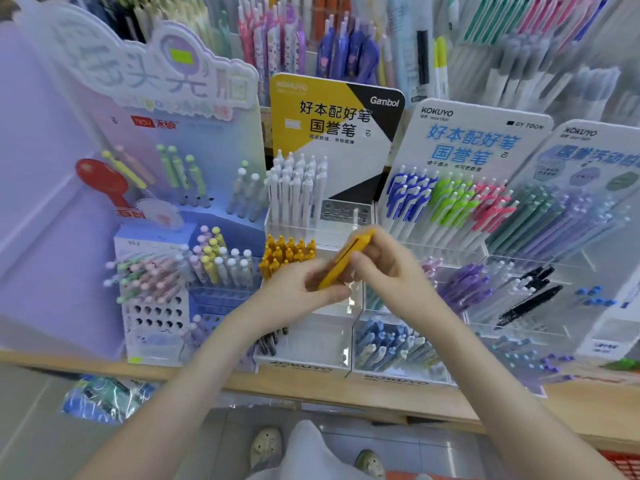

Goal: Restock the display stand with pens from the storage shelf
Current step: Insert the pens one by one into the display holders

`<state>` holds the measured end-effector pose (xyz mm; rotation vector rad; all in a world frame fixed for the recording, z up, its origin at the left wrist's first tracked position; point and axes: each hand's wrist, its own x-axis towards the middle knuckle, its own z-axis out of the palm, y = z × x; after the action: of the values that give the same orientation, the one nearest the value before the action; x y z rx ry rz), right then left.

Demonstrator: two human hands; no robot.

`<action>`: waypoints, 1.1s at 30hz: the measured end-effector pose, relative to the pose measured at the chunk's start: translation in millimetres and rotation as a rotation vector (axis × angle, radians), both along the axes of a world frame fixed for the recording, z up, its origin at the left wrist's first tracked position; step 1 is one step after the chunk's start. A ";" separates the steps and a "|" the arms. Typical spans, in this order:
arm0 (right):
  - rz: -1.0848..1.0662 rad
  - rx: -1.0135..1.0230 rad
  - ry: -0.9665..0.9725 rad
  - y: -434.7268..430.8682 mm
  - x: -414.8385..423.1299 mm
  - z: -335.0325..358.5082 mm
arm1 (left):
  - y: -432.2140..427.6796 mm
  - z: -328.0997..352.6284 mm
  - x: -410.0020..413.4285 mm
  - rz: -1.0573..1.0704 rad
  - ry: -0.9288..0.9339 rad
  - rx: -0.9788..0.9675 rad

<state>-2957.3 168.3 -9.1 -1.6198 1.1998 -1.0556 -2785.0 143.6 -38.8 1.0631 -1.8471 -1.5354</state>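
Note:
Both hands hold one yellow pen [346,259] slanted in front of the clear display stand [313,341]. My left hand [294,296] pinches its lower end; my right hand [388,265] grips its upper end. Just behind and left, a cluster of yellow pens [285,254] stands upright in the stand's middle tier. White pens [298,192] fill the tier above, next to a strip of bare holes [346,211]. A few dark pens [270,342] lie in the lowest compartment, partly hidden by my left forearm.
A lilac stand [162,271] with pastel pens is at the left. At the right, a white stand [467,140] carries blue, green, pink and purple pens. The wooden shelf edge [346,389] runs across. A bag of packaged items [104,398] lies on the floor.

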 end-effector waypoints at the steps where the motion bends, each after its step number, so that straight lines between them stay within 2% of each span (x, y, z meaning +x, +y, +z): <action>1: -0.050 0.001 -0.088 -1.3 2.3 1.2 | -0.9 -2.8 8.8 0.078 0.023 -0.084; 3: -0.136 0.000 -0.123 -7.1 4.2 -3.5 | -5.9 -12.0 29.8 0.237 -0.030 -0.363; 5: -0.145 -0.004 0.039 -14.2 5.3 -15.3 | -14.8 -25.1 49.4 0.285 -0.201 -0.643; 7: -0.109 0.001 0.243 -17.6 8.8 -30.1 | -24.2 -40.5 63.9 0.249 -0.334 -0.788; 9: -0.098 -0.013 0.349 -18.4 15.4 -41.3 | -29.8 -53.8 70.8 0.199 -0.417 -0.880; 12: -0.102 -0.035 0.388 -19.0 22.5 -46.8 | -34.9 -63.5 73.8 0.136 -0.516 -0.965; 16: -0.115 -0.062 0.431 -22.0 23.4 -49.8 | -39.8 -63.9 72.5 0.134 -0.558 -1.039; 21: 0.018 -0.035 0.621 -25.6 36.1 -73.3 | -41.7 -68.7 68.9 0.159 -0.574 -1.095; 29: -0.156 -0.003 0.588 -16.4 51.9 -81.7 | -42.1 -75.4 67.1 0.181 -0.530 -1.128; 33: -0.273 0.014 0.622 0.7 51.3 -81.4 | -24.6 -68.3 60.9 0.236 -0.594 -1.118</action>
<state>-2906.0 169.0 -90.5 -1.8778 1.8716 -0.7076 -2724.1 119.0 -107.1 1.1021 -2.3198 0.1038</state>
